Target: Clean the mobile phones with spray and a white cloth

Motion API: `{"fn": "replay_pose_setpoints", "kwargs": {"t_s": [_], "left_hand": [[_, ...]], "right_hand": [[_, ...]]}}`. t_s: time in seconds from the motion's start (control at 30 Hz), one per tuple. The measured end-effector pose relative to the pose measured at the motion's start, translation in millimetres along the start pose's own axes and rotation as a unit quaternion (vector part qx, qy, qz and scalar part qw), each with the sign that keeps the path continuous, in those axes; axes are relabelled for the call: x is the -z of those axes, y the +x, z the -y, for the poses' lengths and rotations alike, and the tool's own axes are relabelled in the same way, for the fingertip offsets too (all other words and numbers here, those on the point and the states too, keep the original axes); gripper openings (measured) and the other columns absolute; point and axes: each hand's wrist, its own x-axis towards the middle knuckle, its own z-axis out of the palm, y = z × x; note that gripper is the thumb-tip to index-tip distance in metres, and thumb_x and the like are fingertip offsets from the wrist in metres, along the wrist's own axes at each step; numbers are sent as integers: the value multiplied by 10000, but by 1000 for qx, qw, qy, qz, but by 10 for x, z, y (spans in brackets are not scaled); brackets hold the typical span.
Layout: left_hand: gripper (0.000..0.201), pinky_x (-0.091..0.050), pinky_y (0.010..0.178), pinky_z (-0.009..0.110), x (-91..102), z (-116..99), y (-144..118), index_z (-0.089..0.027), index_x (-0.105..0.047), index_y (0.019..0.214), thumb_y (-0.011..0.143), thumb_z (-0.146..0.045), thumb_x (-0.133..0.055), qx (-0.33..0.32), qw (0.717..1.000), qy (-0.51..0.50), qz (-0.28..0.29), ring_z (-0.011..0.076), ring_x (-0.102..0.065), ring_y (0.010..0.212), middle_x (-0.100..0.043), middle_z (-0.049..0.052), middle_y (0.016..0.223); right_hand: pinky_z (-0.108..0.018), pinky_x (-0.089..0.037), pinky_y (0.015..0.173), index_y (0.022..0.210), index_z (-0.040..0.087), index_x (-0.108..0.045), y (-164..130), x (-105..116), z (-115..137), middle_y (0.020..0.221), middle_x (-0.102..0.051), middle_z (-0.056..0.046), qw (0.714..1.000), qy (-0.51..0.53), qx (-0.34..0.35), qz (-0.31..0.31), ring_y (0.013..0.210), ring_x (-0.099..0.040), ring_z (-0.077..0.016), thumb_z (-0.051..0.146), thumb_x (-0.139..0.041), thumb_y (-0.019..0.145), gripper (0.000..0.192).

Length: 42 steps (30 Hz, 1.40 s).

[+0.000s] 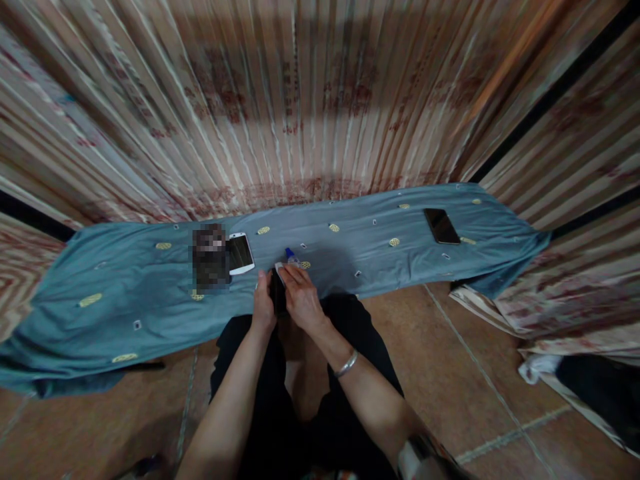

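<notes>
My left hand [263, 305] is closed around the edge of a dark flat phone [277, 293], held upright above my lap at the table's near edge. My right hand [304, 301] lies against the phone's other side, fingers together, pressing a small white wipe [279, 267] on its upper end. Most of the wipe is hidden under those fingers. Just beyond the right fingertips, a small clear bottle with a blue cap [291, 254] lies on the blue-green cloth. To the left rests a white phone [242, 254] with a dark screen.
The blue-green cloth [360, 250] with yellow pineapple prints covers a long narrow table. A black phone [442, 226] lies toward its right end. Beside the white phone is a blurred-out dark patch [210, 257]. Patterned curtains [310, 100] hang behind; tiled floor [430, 360] shows below.
</notes>
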Motion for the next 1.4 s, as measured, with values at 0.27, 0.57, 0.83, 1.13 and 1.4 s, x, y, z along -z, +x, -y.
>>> {"fn": "replay_pose_setpoints", "kwargs": {"t_s": [0.27,0.57,0.83,1.13,1.4], "left_hand": [[475,-406,1196,424,-13,12,-35,-159,-768,1104,877,-562,-660,-18,1000,2,-8,286,-570,1375,-760,104,1237],[507,-492,1125,444,-89,-104,-97,-185,-771,1011,909,-637,-564,28,999,-19,4,320,-612,1327,-796,93,1086],[517,-525,1082,456,-89,-151,-97,-195,-761,965,898,-664,-556,42,999,-26,-1,342,-626,1299,-799,99,1019],[468,-594,921,369,-181,-219,-128,-152,-737,882,991,-530,-484,67,993,-81,-47,265,-754,1015,-776,78,814],[451,-603,894,365,-118,-212,-85,-138,-741,936,1003,-500,-480,82,990,-105,-54,268,-755,1004,-779,97,870]], "right_hand": [[-428,-414,1238,1471,150,-573,22,21,38,1472,-609,-143,999,-14,23,16,1407,-505,-238,25,-434,932,570],[-453,-444,1208,1476,132,-562,19,39,-41,1396,-658,-149,1000,1,-25,-13,1368,-554,-246,33,-371,946,572],[-469,-434,1219,1454,121,-584,-23,-35,-42,1451,-621,-152,1000,3,-26,-4,1398,-519,-258,42,-398,934,558],[-472,-444,1214,1423,147,-618,-62,-20,-58,1441,-626,-146,1000,16,-26,2,1377,-534,-261,45,-434,929,537],[-480,-448,1213,1409,155,-629,-82,-96,-92,1463,-607,-152,998,40,-31,-22,1398,-534,-270,61,-443,930,522]]}}
